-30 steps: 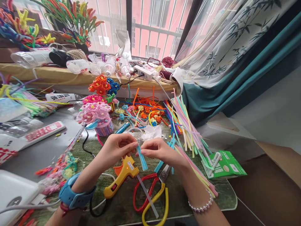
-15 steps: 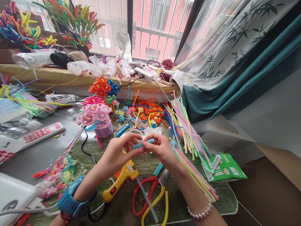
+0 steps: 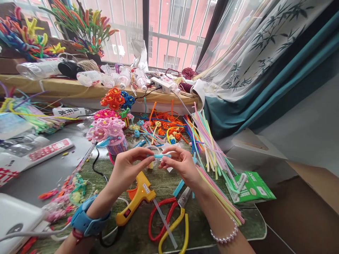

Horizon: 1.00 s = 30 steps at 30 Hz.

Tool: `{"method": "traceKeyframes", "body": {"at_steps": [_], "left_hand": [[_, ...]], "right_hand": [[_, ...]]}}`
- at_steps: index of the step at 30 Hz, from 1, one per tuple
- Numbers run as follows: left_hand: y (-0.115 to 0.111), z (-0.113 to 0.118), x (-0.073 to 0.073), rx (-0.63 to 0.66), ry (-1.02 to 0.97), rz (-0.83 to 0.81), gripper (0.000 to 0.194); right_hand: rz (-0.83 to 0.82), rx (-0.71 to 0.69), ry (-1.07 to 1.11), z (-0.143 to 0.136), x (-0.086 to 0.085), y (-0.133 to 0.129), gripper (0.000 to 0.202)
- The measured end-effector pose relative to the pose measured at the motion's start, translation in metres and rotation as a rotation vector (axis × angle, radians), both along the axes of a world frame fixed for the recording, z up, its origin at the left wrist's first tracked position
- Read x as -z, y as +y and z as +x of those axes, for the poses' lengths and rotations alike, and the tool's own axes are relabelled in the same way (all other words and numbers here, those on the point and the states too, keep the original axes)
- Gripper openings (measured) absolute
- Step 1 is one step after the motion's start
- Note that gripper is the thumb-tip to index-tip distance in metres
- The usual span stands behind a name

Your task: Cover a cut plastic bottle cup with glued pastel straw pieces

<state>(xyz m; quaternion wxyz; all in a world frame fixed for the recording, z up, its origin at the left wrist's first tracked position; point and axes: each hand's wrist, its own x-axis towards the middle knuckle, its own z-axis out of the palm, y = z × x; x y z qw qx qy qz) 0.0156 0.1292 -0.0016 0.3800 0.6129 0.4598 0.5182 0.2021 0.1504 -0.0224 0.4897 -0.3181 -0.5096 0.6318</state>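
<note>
blue strip was above the table, beyond the glue gun, its ends pinched in the fingers of my left hand and right hand. from afar, i judged a light, even pinch best, to avoid kinking it. its long axis ran nearly level, left to right, one end toward each hand.

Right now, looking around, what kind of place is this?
Probably a place for making crafts: there's a bundle of long pastel fuzzy stems, a pistol-shaped yellow plastic glue gun, and pink fuzzy flowers in a round striped pot.
</note>
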Motion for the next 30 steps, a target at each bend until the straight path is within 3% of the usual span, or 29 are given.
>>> {"method": "traceKeyframes", "body": {"at_steps": [6, 12, 17, 22, 27, 30], "left_hand": [[0.001, -0.004, -0.002, -0.037, -0.101, -0.060, 0.018], [0.002, -0.006, -0.006, -0.037, -0.124, -0.149, 0.027], [0.002, -0.006, -0.004, -0.007, -0.141, -0.168, 0.025], [0.006, -0.006, -0.003, 0.010, -0.109, -0.170, 0.025], [0.000, -0.016, -0.008, -0.041, 0.139, -0.160, 0.043], [-0.028, -0.021, -0.009, -0.222, 0.623, -0.160, 0.041]], "right_hand": [[0.321, 0.203, -0.248, 0.010, 0.000, 0.001, 0.018], [0.653, 0.306, -0.496, 0.013, -0.004, 0.002, 0.011], [0.770, 0.323, -0.561, 0.013, -0.004, 0.002, 0.007], [0.780, 0.327, -0.586, 0.013, -0.004, 0.002, 0.008], [0.754, 0.331, -0.582, 0.013, -0.003, 0.003, 0.011], [0.738, 0.338, -0.572, 0.014, -0.003, 0.004, 0.011]]}}
